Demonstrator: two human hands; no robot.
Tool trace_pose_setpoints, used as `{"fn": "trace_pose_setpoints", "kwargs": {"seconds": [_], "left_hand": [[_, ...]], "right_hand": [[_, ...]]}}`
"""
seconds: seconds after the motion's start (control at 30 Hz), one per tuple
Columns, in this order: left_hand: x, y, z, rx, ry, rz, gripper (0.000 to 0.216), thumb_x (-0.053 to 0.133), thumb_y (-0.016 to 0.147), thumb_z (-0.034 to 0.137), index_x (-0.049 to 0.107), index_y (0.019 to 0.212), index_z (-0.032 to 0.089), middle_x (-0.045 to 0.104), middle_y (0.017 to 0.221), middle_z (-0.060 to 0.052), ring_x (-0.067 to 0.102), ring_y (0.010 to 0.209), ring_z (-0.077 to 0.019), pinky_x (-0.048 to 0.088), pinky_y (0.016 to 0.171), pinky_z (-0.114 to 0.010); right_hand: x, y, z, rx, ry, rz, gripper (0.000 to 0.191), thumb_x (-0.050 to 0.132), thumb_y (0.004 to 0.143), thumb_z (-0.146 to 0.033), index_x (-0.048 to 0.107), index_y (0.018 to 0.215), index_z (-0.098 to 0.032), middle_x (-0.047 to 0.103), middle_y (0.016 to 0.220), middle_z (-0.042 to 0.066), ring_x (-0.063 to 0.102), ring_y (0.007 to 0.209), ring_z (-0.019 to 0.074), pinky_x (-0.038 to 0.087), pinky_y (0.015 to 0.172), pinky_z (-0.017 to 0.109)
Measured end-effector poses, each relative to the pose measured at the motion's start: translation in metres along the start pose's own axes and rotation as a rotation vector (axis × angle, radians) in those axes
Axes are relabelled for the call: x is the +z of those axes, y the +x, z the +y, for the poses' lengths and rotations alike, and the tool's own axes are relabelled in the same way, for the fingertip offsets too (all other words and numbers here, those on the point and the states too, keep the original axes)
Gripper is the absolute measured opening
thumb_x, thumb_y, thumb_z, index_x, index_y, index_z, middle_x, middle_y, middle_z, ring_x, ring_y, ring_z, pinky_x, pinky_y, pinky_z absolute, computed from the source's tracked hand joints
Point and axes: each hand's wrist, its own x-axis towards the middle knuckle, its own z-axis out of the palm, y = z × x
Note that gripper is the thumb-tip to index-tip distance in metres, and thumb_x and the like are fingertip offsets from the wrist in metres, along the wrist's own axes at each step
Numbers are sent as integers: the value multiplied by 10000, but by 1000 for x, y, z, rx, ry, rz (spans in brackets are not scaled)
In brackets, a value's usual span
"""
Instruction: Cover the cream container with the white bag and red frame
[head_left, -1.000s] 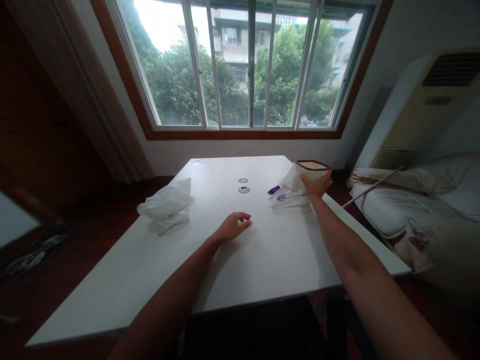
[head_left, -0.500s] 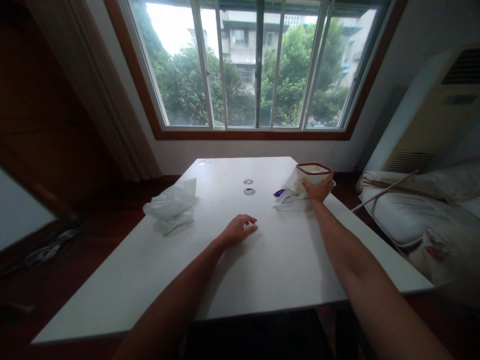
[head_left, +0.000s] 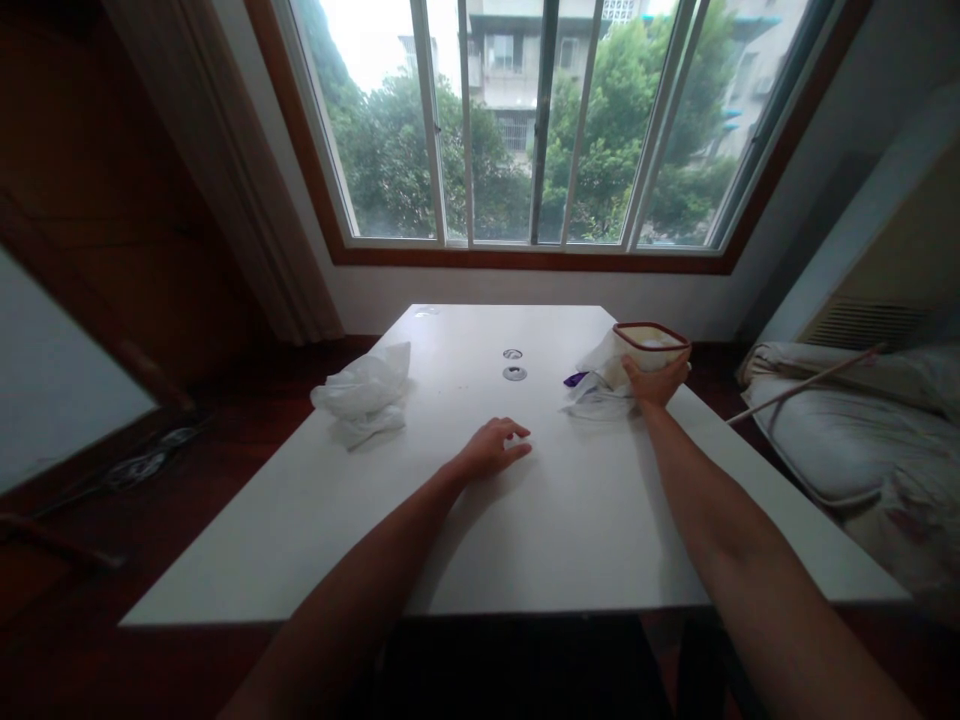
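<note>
Just beside the red-rimmed container (head_left: 649,354) lies crumpled white plastic (head_left: 596,400).

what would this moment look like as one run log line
right hand: gripping red-rimmed container | left hand: nothing visible in it, over white table | table left: crumpled white plastic | by container: more white plastic, purple item

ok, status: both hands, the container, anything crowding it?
Right hand gripping red-rimmed container, open top up. Left hand loosely open, nothing visible in it. Crumpled white plastic and purple item close on the container's left.
</note>
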Motion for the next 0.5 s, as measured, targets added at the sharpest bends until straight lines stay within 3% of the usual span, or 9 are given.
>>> {"fn": "trace_pose_setpoints", "kwargs": {"seconds": [0.13, 0.3, 0.43, 0.5], "left_hand": [[1, 1, -3, -54, -109, 53, 517, 614, 860, 435, 567, 1321, 205, 669, 1164, -90, 613, 954, -205, 507, 869, -372], [-12, 9, 7, -58, -231, 307, 708, 640, 853, 461, 373, 1465, 225, 573, 1332, -135, 608, 1047, -221, 518, 885, -402], [-49, 20, 24, 27, -172, 514, 899, 694, 812, 518, 226, 1532, 252, 438, 1481, -174, 517, 1265, -291, 487, 978, -466], [-78, 22, 32, 128, -16, 571, 883, 684, 817, 531, 245, 1530, 250, 324, 1566, -167, 392, 1396, -314, 427, 1070, -492]], "right_hand": [[-10, 1, -19, -31, 48, 4, 1272, 764, 581, -631, 152, 1504, -6, 375, 1446, 303, 357, 1359, 433, 287, 1144, 583], [-32, -10, -85, -189, 307, -48, 1278, 810, 548, -606, 173, 1519, -73, 313, 1520, 257, 282, 1443, 391, 229, 1195, 557], [-48, -43, -147, -241, 669, -240, 1233, 860, 525, -545, 228, 1524, -193, 381, 1495, 166, 354, 1414, 358, 297, 1182, 547], [-48, -62, -173, -253, 802, -350, 1200, 871, 541, -521, 250, 1524, -222, 404, 1484, 143, 371, 1405, 347, 329, 1176, 517]]}}
